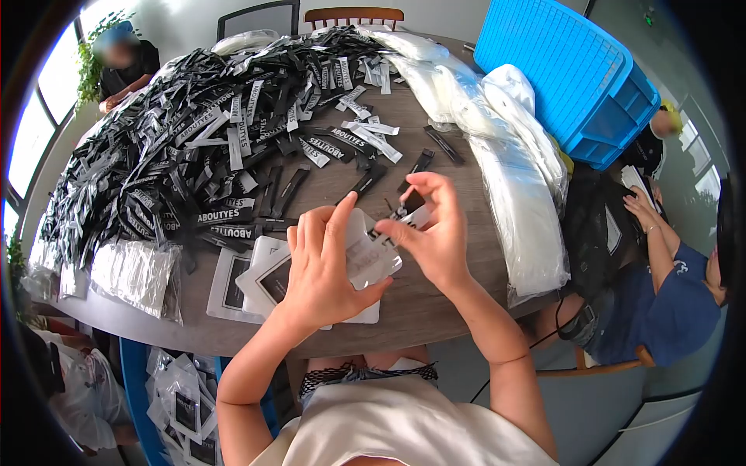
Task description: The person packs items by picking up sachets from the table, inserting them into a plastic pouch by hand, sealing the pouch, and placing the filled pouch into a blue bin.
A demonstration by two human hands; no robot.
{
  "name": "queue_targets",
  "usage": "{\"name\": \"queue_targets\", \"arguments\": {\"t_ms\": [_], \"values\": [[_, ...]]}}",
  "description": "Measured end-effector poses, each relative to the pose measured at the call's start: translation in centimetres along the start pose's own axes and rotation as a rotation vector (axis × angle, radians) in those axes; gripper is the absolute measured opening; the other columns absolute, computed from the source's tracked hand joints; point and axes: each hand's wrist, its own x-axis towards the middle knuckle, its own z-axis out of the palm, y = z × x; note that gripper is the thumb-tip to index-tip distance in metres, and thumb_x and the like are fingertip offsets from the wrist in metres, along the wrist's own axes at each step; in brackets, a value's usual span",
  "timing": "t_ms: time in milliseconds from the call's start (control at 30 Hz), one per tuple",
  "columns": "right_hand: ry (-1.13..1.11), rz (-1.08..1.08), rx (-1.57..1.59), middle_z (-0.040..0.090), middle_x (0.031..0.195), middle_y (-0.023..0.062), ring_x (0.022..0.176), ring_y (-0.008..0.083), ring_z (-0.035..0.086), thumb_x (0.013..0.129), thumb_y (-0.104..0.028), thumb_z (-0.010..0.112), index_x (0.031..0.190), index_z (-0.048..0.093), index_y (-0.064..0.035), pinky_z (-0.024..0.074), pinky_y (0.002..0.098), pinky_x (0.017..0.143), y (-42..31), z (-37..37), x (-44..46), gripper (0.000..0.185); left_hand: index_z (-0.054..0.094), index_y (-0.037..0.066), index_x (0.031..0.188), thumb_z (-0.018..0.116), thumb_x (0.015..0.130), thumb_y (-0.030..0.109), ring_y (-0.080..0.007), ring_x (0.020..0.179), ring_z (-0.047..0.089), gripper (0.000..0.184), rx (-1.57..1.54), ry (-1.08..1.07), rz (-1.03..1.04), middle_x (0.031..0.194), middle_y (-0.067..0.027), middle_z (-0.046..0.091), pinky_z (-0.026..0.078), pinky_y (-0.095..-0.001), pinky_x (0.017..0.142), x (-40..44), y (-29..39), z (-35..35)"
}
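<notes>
A lettered translucent pouch (pixel 365 268) is between the hands above the table (pixel 418 314), its long axis slanting toward upper right; right hand (pixel 437 245) pinches that end; left hand's (pixel 320 272) fingers spread, grip unclear.

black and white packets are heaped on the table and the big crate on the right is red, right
The big crate on the right is blue, not red, as the head view shows; the packets are heaped on the table.

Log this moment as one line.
left hand: at printed pouch | right hand: at same pouch | grips: unclear | sachets: heaped on table | blue crate: far right
</notes>
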Motion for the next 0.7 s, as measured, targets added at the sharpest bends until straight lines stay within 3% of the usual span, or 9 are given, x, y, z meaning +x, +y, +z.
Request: {"name": "queue_targets", "arguments": {"t_ms": [33, 167, 267, 333, 400, 533, 567, 600, 700], "values": [[-0.001, 0.048, 0.085, 0.059, 0.092, 0.0045, 0.083, 0.0133, 0.059, 0.070, -0.012, 0.081, 0.104, 0.057, -0.0019, 0.0486, 0.0266, 0.073, -0.2, -0.2, -0.1, 0.043, 0.029, 0.003, 0.141, 0.085, 0.051, 0.025, -0.0303, 0.103, 0.042, 0.108, -0.002, 0.002, -0.013, 0.114, -0.0162, 0.043, 0.032, -0.0411, 0.087, -0.1, 0.0, -0.1], [-0.223, -0.280, -0.228, 0.058, 0.102, 0.0114, 0.081, 0.0242, 0.059, 0.075, -0.012, 0.077, 0.100, 0.062, 0.0021, 0.0477, 0.0297, 0.068, -0.1, -0.1, -0.3, 0.032, 0.027, 0.002, 0.142, 0.086, 0.051, 0.026, -0.0298, 0.102, 0.042, 0.112, 0.017, 0.072, -0.058, 0.112, -0.0157, 0.044, 0.030, -0.0403, 0.084, 0.0, -0.3, 0.4], [-0.333, -0.294, -0.182, 0.061, 0.099, 0.0113, 0.084, 0.0237, 0.060, 0.076, -0.012, 0.075, 0.102, 0.063, 0.0006, 0.0483, 0.0307, 0.069, -0.9, 1.3, -1.1, 0.031, 0.025, 0.002, 0.143, 0.086, 0.050, 0.027, -0.0309, 0.104, 0.042, 0.114, 0.020, 0.145, -0.060, 0.113, -0.0165, 0.043, 0.030, -0.0416, 0.085, 0.0, -0.5, 0.6], [-0.487, -0.104, -0.037, 0.063, 0.095, 0.0115, 0.084, 0.0264, 0.063, 0.079, -0.011, 0.071, 0.106, 0.061, 0.0016, 0.0493, 0.0313, 0.070, -1.2, 1.3, -1.2, 0.031, 0.024, 0.002, 0.143, 0.087, 0.051, 0.026, -0.0324, 0.106, 0.040, 0.115, 0.010, 0.186, -0.039, 0.115, -0.0174, 0.041, 0.030, -0.0429, 0.088, -0.2, -0.9, 0.9], [-0.668, 0.029, -0.001, 0.063, 0.094, 0.0120, 0.083, 0.0266, 0.064, 0.080, -0.009, 0.070, 0.110, 0.059, 0.0027, 0.0497, 0.0311, 0.070, -0.5, 0.1, -0.8, 0.034, 0.030, 0.002, 0.140, 0.085, 0.056, 0.022, -0.0320, 0.105, 0.044, 0.102, -0.053, 0.188, -0.045, 0.114, -0.0176, 0.045, 0.033, -0.0416, 0.088, -0.2, -0.4, 0.2], [-0.496, 0.401, 0.255, 0.064, 0.096, 0.0071, 0.083, 0.0135, 0.064, 0.085, 0.003, 0.061, 0.114, 0.057, -0.0001, 0.0555, 0.0251, 0.062, -1.4, -0.6, -0.3, 0.029, 0.052, 0.000, 0.123, 0.076, 0.071, 0.011, -0.0243, 0.092, 0.058, 0.058, -0.435, 0.112, -0.266, 0.099, -0.0153, 0.059, 0.044, -0.0332, 0.081, 0.0, -2.2, -0.9], [-0.461, 0.419, 0.335, 0.063, 0.099, 0.0049, 0.083, 0.0101, 0.063, 0.087, 0.005, 0.057, 0.114, 0.058, -0.0017, 0.0578, 0.0237, 0.058, -1.4, -0.5, -0.3, 0.028, 0.062, -0.002, 0.103, 0.068, 0.082, 0.005, -0.0125, 0.074, 0.061, 0.024, -0.537, 0.122, -0.418, 0.081, -0.0083, 0.065, 0.047, -0.0232, 0.070, 0.0, -2.3, -1.5], [-0.439, 0.410, 0.333, 0.063, 0.100, 0.0049, 0.082, 0.0100, 0.063, 0.087, 0.005, 0.058, 0.114, 0.058, -0.0015, 0.0578, 0.0236, 0.058, -1.4, -0.3, -0.5, 0.028, 0.064, -0.004, 0.097, 0.064, 0.087, 0.004, -0.0061, 0.073, 0.058, 0.013, -0.758, 0.120, -0.573, 0.078, -0.0035, 0.065, 0.046, -0.0199, 0.068, -0.3, -3.0, -1.7], [-0.422, 0.384, 0.308, 0.062, 0.101, 0.0047, 0.081, 0.0098, 0.063, 0.087, 0.003, 0.060, 0.112, 0.059, -0.0008, 0.0575, 0.0233, 0.058, -1.4, 0.1, -0.8, 0.026, 0.064, -0.005, 0.095, 0.062, 0.088, 0.003, -0.0044, 0.075, 0.057, 0.010, -0.839, 0.143, -0.540, 0.081, -0.0013, 0.064, 0.045, -0.0184, 0.069, -0.5, -3.2, -2.4]]}}
